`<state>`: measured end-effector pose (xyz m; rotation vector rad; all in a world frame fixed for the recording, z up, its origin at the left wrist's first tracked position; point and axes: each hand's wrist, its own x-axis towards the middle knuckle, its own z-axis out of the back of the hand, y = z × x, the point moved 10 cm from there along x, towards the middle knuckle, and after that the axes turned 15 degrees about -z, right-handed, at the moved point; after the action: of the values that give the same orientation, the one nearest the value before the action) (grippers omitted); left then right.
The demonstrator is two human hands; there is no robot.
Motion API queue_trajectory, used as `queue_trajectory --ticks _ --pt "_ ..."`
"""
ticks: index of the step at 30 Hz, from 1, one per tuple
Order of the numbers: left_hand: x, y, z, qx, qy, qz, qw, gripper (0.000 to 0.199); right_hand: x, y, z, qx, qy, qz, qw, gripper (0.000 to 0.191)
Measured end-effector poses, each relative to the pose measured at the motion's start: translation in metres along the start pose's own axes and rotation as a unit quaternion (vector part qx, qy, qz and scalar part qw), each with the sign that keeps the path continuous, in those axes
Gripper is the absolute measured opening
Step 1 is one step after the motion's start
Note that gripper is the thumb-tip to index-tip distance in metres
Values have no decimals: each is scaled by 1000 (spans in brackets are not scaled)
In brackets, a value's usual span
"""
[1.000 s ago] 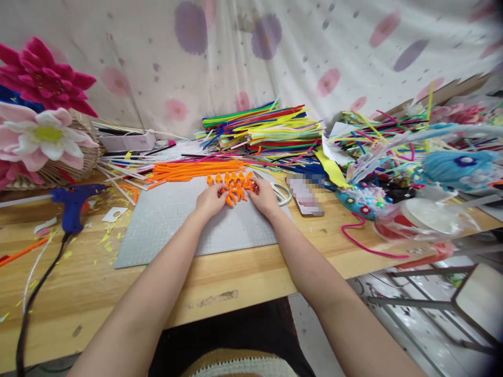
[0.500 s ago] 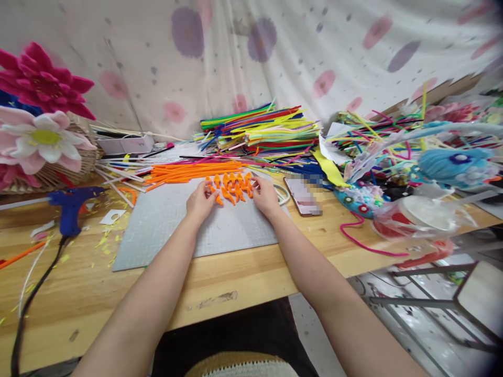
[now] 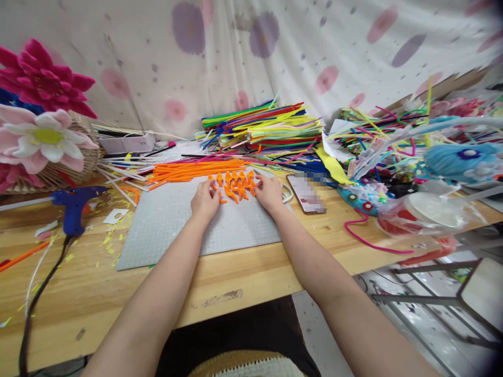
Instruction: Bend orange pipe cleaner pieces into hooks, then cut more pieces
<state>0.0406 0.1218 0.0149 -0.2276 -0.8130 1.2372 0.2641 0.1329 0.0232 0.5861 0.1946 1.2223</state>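
Observation:
Several small twisted orange pieces, seemingly of fuzzy craft stem [image 3: 236,184], lie grouped in rows on the grey cutting mat [image 3: 157,225]. My left hand [image 3: 205,201] rests at the left edge of the group, fingers curved and thumb apart from them, beside the outermost pieces. At the right edge, my right hand [image 3: 269,192] sits with its fingertips against or very near the end pieces. Both hands look open, flanking the group. Just behind the mat lies a bundle of straight orange pipe cleaners [image 3: 188,172].
A blue glue gun [image 3: 76,207] with a black cord lies left among yellow scraps. To the right are a phone [image 3: 307,193] and a plastic-wrapped cup [image 3: 426,212]. Multicoloured pipe cleaners [image 3: 263,125] are piled behind. Fuzzy flowers [image 3: 49,137] stand at far left.
The view has shifted slightly. My left thumb and fingers have drawn back a little from the leftmost orange pieces; the right hand stays at its edge.

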Motion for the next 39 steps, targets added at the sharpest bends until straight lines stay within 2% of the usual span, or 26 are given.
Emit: queue_trajectory --ticks 3,7,11,16,24,31,39 --pt "-1 -1 1 2 0 5 1000 29 2 -3 1 4 -3 -20 1000 35" --pt "-1 -2 2 -4 -11 4 1000 29 3 -6 10 61 -8 -33 998 42" --pt "1 -2 3 -16 -25 -6 1000 27 2 -6 20 90 -37 -30 995 44" --pt "0 -1 4 -18 -31 -11 999 28 0 3 15 60 -30 8 998 31" --pt "-1 -4 6 -22 -27 -7 999 29 -3 10 2 -8 5 23 1000 37" --pt "-1 -3 7 -28 -28 -3 999 28 -3 6 5 19 -4 32 999 42" --pt "-1 -4 9 -36 -34 3 999 28 -6 8 21 33 -51 55 997 40"
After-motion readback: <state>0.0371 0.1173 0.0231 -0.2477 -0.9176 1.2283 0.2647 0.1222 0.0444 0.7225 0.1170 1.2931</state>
